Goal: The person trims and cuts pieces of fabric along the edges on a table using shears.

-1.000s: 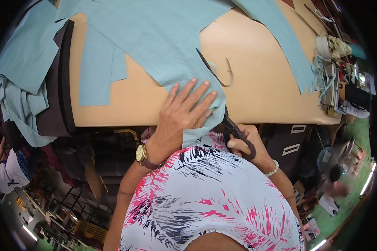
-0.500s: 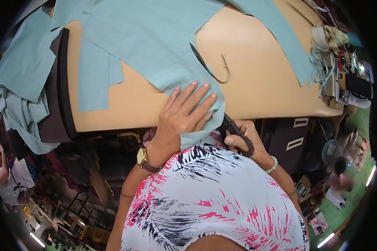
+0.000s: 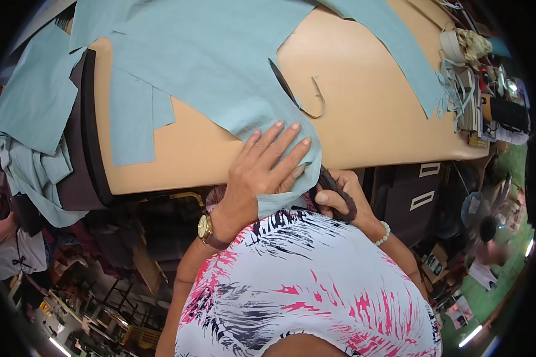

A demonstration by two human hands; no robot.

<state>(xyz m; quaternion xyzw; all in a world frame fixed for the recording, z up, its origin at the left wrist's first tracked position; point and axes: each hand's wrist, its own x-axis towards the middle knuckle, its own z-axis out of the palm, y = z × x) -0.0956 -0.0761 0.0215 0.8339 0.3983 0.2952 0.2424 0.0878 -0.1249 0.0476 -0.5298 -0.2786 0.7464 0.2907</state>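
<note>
From far away, I see the left hand point(image 3: 267, 163) flat, fingers apart, on the blue cloth point(image 3: 196, 65) over the desk point(image 3: 387, 119). The right hand point(image 3: 354, 196) grips scissors point(image 3: 327, 179) by the cloth's edge. Looks like cutting; the next snip needs steady cloth.

Across the scene we have a tan table point(image 3: 393, 131). On it we see a large blue-green cloth point(image 3: 202, 59), far and middle; a narrower piece point(image 3: 131, 125) at left; a long panel point(image 3: 399, 65) at right; and a thin curled strip point(image 3: 323, 101) on the bare surface, just beside the large cloth.
</note>
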